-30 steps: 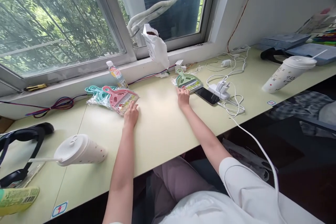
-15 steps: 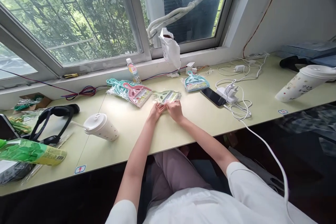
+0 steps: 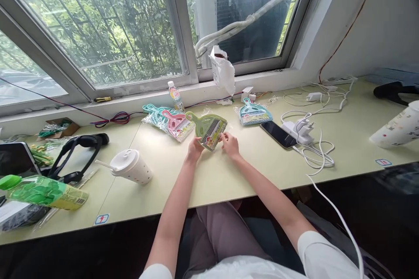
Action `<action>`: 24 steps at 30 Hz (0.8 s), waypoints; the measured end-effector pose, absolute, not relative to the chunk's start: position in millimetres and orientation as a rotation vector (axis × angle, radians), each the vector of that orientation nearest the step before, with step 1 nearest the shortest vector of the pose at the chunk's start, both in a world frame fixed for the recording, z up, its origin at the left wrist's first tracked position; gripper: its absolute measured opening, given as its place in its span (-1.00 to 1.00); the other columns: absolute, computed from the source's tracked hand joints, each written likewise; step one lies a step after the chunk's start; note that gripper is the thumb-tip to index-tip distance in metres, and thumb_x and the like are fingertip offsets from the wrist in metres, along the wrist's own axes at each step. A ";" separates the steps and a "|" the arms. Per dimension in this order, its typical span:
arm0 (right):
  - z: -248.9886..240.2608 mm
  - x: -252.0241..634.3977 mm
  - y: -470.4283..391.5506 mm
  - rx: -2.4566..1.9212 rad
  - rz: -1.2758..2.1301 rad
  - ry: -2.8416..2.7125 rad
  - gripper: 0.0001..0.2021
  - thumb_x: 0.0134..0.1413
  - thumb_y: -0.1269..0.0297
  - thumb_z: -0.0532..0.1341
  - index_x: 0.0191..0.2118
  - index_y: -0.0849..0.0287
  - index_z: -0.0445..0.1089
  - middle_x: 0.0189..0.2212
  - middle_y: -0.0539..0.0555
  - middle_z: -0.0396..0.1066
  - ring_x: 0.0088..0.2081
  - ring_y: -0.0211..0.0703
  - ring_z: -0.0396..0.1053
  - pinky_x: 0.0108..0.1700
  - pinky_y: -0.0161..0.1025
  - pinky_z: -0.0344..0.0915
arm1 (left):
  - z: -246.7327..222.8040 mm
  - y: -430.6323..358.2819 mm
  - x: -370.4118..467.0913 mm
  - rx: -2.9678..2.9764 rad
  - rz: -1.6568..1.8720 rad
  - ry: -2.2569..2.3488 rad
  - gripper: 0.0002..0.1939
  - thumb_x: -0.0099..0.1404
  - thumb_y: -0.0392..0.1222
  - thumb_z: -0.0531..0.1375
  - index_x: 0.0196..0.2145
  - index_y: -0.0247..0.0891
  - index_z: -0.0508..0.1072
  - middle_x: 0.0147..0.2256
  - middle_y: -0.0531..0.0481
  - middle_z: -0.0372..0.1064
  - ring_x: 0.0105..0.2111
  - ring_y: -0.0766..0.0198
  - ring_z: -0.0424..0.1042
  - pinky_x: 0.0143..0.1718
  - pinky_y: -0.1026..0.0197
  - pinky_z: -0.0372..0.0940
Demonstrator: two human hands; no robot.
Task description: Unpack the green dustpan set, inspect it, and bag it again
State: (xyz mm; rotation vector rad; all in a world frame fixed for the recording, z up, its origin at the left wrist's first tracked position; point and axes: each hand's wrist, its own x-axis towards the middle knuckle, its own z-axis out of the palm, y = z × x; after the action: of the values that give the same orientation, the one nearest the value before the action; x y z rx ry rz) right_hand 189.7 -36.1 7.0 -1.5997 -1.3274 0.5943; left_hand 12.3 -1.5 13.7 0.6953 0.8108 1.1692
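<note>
both hands are working on one green dustpan set [image 3: 209, 129], lifted at a tilt just above the desk [image 3: 229, 178] in front of the window; the left hand [image 3: 194, 150] is pinching its lower left corner, fingers closed on the wrapper, and the right hand [image 3: 230, 144] is gripping the right edge the same way. whether the clear wrapper is being opened is hard to tell at this size, it's looking unopened. on progress, this one is in hand, while the pink and teal pile [image 3: 166, 118] is lying just left of it and a single teal set [image 3: 254, 114] is sitting off to the right, neither being touched. for room, bare desk is running wide under the forearms toward the near edge; the phone [image 3: 279, 134] and the charger cables [image 3: 310, 139] are crowding the right, the lidded cup [image 3: 130, 166] is lying well apart on the left.
</note>
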 end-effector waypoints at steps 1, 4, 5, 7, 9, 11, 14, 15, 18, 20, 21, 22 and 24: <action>4.6 192.5 -33.3 -1.549 0.659 -1.247 -0.71 0.35 0.07 0.04 -0.29 0.11 0.37 -0.30 0.03 0.61 -0.58 -0.26 0.44 -0.38 -0.28 0.33 | 14.7 -2.3 10.5 0.667 1.179 0.819 -0.78 0.14 -0.30 0.16 -0.22 -0.28 0.48 -0.37 -0.01 0.54 -0.37 0.23 0.52 -0.24 0.15 0.42; -3.4 195.9 -26.1 -1.452 0.848 -1.104 -0.77 0.23 0.05 0.15 -0.19 0.11 0.35 -0.20 0.06 0.57 -0.58 -0.29 0.44 -0.50 -0.32 0.32 | 17.6 -2.2 4.2 0.593 1.202 0.838 -0.83 0.15 -0.29 0.15 -0.27 -0.27 0.46 -0.36 -0.01 0.54 -0.38 0.24 0.51 -0.22 0.15 0.42; -5.5 195.5 -24.1 -1.421 0.918 -1.084 -0.76 0.19 0.07 0.20 -0.16 0.11 0.34 -0.19 0.06 0.56 -0.56 -0.29 0.45 -0.52 -0.32 0.33 | 18.1 -1.6 1.9 0.589 1.204 0.837 -0.85 0.16 -0.27 0.14 -0.28 -0.27 0.46 -0.36 -0.02 0.54 -0.37 0.24 0.51 -0.21 0.14 0.42; -8.4 193.7 -20.6 -1.358 1.033 -1.044 -0.75 0.11 0.12 0.26 -0.14 0.12 0.34 -0.21 0.04 0.54 -0.52 -0.29 0.47 -0.48 -0.32 0.38 | 18.0 -0.2 -2.3 0.610 1.185 0.830 -0.84 0.20 -0.24 0.14 -0.27 -0.28 0.46 -0.34 -0.04 0.55 -0.34 0.23 0.52 -0.17 0.13 0.43; -9.5 192.6 -17.4 -1.323 1.095 -0.995 -0.76 0.06 0.19 0.29 -0.18 0.14 0.33 -0.25 0.03 0.53 -0.47 -0.28 0.48 -0.43 -0.32 0.41 | 16.4 0.4 -4.9 0.661 1.139 0.821 -0.81 0.21 -0.21 0.15 -0.23 -0.29 0.48 -0.30 -0.06 0.55 -0.29 0.20 0.53 -0.11 0.09 0.43; -9.7 193.8 -14.9 -1.305 1.117 -0.953 -0.79 0.02 0.23 0.31 -0.24 0.14 0.32 -0.28 0.04 0.53 -0.39 -0.25 0.49 -0.39 -0.33 0.42 | 14.2 -0.7 -5.6 0.713 1.094 0.809 -0.77 0.23 -0.19 0.15 -0.19 -0.30 0.50 -0.27 -0.08 0.56 -0.23 0.16 0.55 -0.05 0.05 0.42; -9.5 199.8 -13.3 -1.243 1.152 -0.894 -0.68 -0.07 0.22 0.39 -0.22 0.10 0.28 -0.24 0.05 0.57 -0.22 -0.19 0.53 -0.25 -0.27 0.47 | 13.2 -5.7 -4.0 0.851 1.033 0.705 -0.68 0.29 -0.11 0.17 -0.06 -0.28 0.51 -0.11 -0.13 0.56 -0.07 0.08 0.53 0.06 -0.03 0.38; -9.5 202.2 -13.3 -1.209 1.176 -0.867 -0.61 -0.11 0.21 0.42 -0.19 0.09 0.26 -0.22 0.05 0.58 -0.19 -0.16 0.54 -0.19 -0.22 0.49 | 13.8 -7.7 -3.5 0.915 1.000 0.648 -0.64 0.30 -0.09 0.19 0.00 -0.25 0.50 -0.04 -0.14 0.53 -0.02 0.06 0.51 0.09 -0.06 0.37; -8.7 208.6 -14.1 -1.085 1.261 -0.795 -0.46 -0.23 0.20 0.50 -0.13 0.06 0.25 -0.22 0.06 0.60 -0.20 -0.10 0.57 -0.10 -0.08 0.52 | 16.2 -10.8 -4.0 1.022 0.939 0.558 -0.60 0.34 -0.04 0.20 0.08 -0.20 0.48 0.07 -0.16 0.47 0.04 0.02 0.48 0.11 -0.10 0.36; -7.1 211.8 -14.7 -1.032 1.269 -0.795 -0.42 -0.27 0.18 0.53 -0.10 0.07 0.30 -0.26 0.07 0.61 -0.24 -0.07 0.58 -0.11 -0.04 0.54 | 16.4 -8.5 -6.5 0.970 0.981 0.635 -0.66 0.37 -0.04 0.18 0.01 -0.23 0.51 -0.02 -0.16 0.52 -0.03 0.07 0.50 0.06 -0.04 0.39; -5.8 213.1 -14.9 -1.026 1.260 -0.806 -0.42 -0.30 0.17 0.54 -0.10 0.09 0.33 -0.29 0.07 0.61 -0.27 -0.06 0.58 -0.14 -0.03 0.55 | 16.0 -6.2 -8.2 0.924 1.017 0.693 -0.70 0.39 -0.06 0.16 -0.04 -0.24 0.52 -0.08 -0.14 0.54 -0.08 0.11 0.52 0.04 0.00 0.41; -4.3 214.4 -15.0 -1.028 1.251 -0.820 -0.42 -0.32 0.17 0.55 -0.11 0.10 0.37 -0.31 0.07 0.61 -0.29 -0.06 0.58 -0.16 -0.03 0.56 | 15.3 -3.5 -9.8 0.879 1.048 0.745 -0.74 0.39 -0.08 0.16 -0.09 -0.24 0.53 -0.13 -0.12 0.55 -0.13 0.15 0.52 0.00 0.05 0.41; -1.0 217.3 -15.0 -1.039 1.252 -0.848 -0.44 -0.35 0.18 0.56 -0.14 0.13 0.43 -0.32 0.08 0.61 -0.31 -0.05 0.57 -0.21 -0.04 0.57 | 14.2 1.6 -12.1 0.818 1.090 0.794 -0.79 0.40 -0.12 0.15 -0.12 -0.23 0.52 -0.17 -0.08 0.56 -0.15 0.20 0.52 -0.04 0.12 0.41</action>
State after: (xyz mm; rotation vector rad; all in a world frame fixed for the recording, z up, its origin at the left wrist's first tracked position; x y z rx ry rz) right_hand 217.3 -15.0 -1.0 -1.0389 -0.8482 1.2519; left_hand -12.1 1.6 14.2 0.8183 0.7936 1.0896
